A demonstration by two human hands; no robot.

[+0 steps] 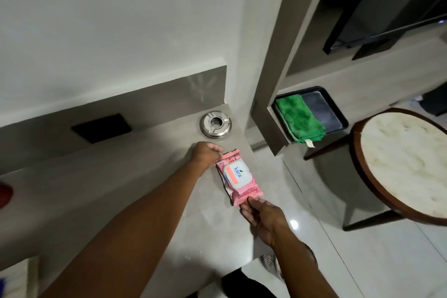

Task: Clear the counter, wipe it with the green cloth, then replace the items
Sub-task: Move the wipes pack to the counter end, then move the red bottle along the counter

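- The left hand [205, 153] pinches the far end of a pink wipes pack [238, 176], fingers closed on its crimped seal
- The right hand [262, 215] pinches the near end of the same pack, thumb on top and fingers curled beneath the seal
- The pack lies lengthways between the two hands at the right-hand edge of the grey tabletop [135, 191], white flip lid facing up; whether it rests on the surface or is lifted slightly cannot be told
- Just beyond the left hand, a round steel ashtray [215, 124] sits in the tabletop's far right corner, close to the wall and apart from the pack
- The rest of the tabletop to the left is mostly bare, with a red object [5, 195] at the picture's left edge
- A black rectangular plate [102, 128] is set in the upstand behind the tabletop
- Past the dividing wall panel to the right, the green cloth [298, 118] lies folded in a dark tray [336, 109] on a lower shelf, overhanging the tray's near edge
- A round marble-topped side table [406, 164] stands on the tiled floor to the right, well apart from the tabletop, with open floor between
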